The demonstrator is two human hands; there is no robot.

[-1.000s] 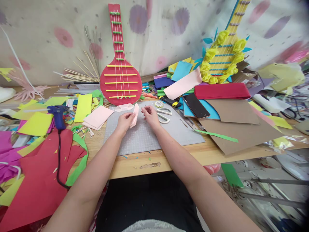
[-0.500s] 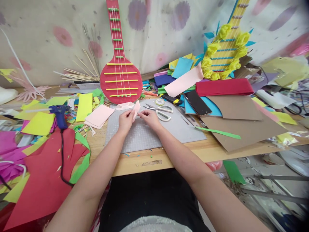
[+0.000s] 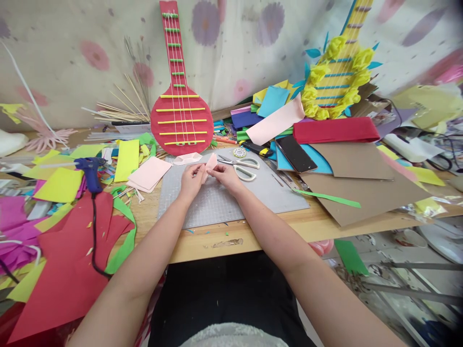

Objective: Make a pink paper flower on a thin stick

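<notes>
A small folded piece of pale pink paper (image 3: 211, 164) is pinched between my two hands above the grey cutting mat (image 3: 213, 207). My left hand (image 3: 192, 181) grips its left side. On its right edge are the closed fingers of my right hand (image 3: 226, 177). Just behind my hands lies another folded pink piece (image 3: 187, 158). White-handled scissors (image 3: 246, 168) rest on the mat close to my right hand, with a small round white disc (image 3: 239, 152) behind them. Left of the mat sits a stack of pink paper rectangles (image 3: 150, 173).
A red paper lute (image 3: 182, 118) stands upright behind the mat; a yellow one with paper flowers (image 3: 334, 82) leans at the back right. A blue glue gun (image 3: 90, 173) is on the left by red sheets (image 3: 68, 260). A phone (image 3: 295, 153) and brown cardboard (image 3: 365, 193) lie right.
My right hand has moved in to the left and now pinches the pink paper's edge. The paper is turned slightly, and my left fingers have shifted on it.
</notes>
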